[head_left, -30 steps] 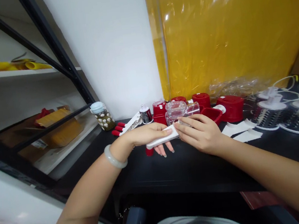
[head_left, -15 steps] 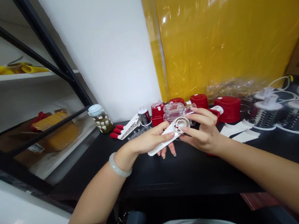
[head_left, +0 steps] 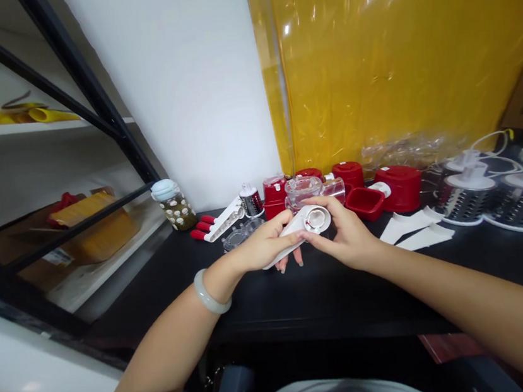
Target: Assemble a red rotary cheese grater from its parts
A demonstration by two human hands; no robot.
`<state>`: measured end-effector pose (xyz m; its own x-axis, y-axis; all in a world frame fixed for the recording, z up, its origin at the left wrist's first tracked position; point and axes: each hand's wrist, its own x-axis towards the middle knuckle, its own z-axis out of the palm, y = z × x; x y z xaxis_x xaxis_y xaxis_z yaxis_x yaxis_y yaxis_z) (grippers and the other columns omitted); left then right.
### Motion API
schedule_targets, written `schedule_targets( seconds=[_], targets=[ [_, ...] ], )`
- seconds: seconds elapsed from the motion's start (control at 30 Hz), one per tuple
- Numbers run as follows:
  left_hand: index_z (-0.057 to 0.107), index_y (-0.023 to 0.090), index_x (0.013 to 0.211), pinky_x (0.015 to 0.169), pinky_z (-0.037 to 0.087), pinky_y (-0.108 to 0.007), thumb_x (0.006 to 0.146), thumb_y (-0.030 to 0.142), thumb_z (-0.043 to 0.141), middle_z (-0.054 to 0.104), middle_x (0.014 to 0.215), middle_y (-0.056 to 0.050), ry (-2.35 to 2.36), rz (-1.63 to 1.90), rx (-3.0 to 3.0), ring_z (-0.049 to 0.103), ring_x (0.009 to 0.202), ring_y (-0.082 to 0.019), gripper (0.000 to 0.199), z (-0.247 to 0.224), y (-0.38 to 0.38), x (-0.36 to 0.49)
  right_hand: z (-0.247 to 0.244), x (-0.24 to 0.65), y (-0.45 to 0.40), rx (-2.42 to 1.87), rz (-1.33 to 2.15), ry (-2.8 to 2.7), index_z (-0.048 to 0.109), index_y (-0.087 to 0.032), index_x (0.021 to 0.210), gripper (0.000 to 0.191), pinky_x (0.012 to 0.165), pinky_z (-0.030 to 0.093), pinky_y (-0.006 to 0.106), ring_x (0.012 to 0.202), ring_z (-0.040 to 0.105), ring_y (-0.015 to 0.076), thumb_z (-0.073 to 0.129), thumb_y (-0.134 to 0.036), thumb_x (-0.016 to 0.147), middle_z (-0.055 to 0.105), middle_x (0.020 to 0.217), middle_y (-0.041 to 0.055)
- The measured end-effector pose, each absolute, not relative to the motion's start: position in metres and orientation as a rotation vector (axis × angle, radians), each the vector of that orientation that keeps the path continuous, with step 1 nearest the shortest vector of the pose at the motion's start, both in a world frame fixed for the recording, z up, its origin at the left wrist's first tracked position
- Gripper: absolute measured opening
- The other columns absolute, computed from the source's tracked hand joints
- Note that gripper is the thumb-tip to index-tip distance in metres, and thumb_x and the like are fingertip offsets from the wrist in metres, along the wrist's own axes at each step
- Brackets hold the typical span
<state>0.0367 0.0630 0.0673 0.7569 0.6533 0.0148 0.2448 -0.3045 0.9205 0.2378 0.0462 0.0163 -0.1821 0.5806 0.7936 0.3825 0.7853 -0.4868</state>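
A white plastic crank handle (head_left: 297, 222) with a round, hollow socket at its wide end is held above the black table. My left hand (head_left: 267, 244) is closed around its narrow part, thumb on top and fingertips showing below. At the socket end, my right hand (head_left: 342, 234) grips the rim, with the thumb near the middle of the handle and the fingers along the far side. Just behind them are a clear plastic housing (head_left: 303, 189) and a clear tube (head_left: 334, 188). Clear round discs (head_left: 235, 237) lie beyond my left hand.
On the black table (head_left: 276, 312) are white handles with red grips (head_left: 220, 223), a small grater drum (head_left: 251, 200), red bases (head_left: 398, 188), a red tray (head_left: 365, 202), white curved pieces (head_left: 413, 228) and large grater drums (head_left: 466, 196). A lidded jar (head_left: 174, 206) stands by the shelf (head_left: 107, 259).
My right hand has come down and inward, from fingers reaching over the socket to gripping its rim. The red tray behind it is now uncovered. My left hand keeps its hold.
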Motion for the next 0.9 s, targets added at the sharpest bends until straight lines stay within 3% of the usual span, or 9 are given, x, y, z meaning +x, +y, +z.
schedule_targets(
  seconds=[0.3,0.53,0.8,0.9],
  targets=[
    [0.042,0.019,0.095,0.036,0.038,-0.014,0.092,0.052,0.052,0.064,0.07,0.001,0.796,0.534,2.002,0.054,0.041,-0.007,0.035,0.06,0.058,0.042,0.018,0.228,0.044,-0.9,0.166,-1.694,0.052,-0.022,0.106,0.034,0.062,0.055,0.031,0.069,0.069,0.0196,0.067,-0.035,0.079,0.071,0.085,0.0036],
    [0.045,0.02,0.094,0.036,0.04,-0.015,0.092,0.053,0.053,0.061,0.066,0.003,0.834,0.576,1.997,0.053,0.04,-0.007,0.035,0.059,0.054,0.045,0.015,0.23,0.048,-0.954,-0.146,-1.779,0.054,-0.02,0.109,0.029,0.065,0.055,0.036,0.077,0.069,0.0237,0.057,-0.037,0.086,0.07,0.093,0.0105],
    [0.041,0.021,0.092,0.035,0.039,-0.016,0.092,0.056,0.05,0.054,0.063,0.006,0.905,0.595,2.062,0.05,0.04,-0.008,0.035,0.056,0.051,0.048,0.015,0.229,0.049,-0.926,-0.148,-1.8,0.052,-0.021,0.109,0.026,0.064,0.055,0.035,0.076,0.068,0.0229,0.055,-0.032,0.086,0.069,0.092,0.0085],
    [0.039,0.021,0.089,0.036,0.038,-0.017,0.092,0.056,0.049,0.055,0.066,0.005,0.999,0.643,2.115,0.052,0.041,-0.008,0.036,0.051,0.052,0.047,0.015,0.228,0.05,-0.903,-0.145,-1.786,0.048,-0.021,0.118,0.034,0.074,0.055,0.039,0.089,0.066,0.0247,0.058,-0.032,0.086,0.065,0.102,0.0105]
  ],
)
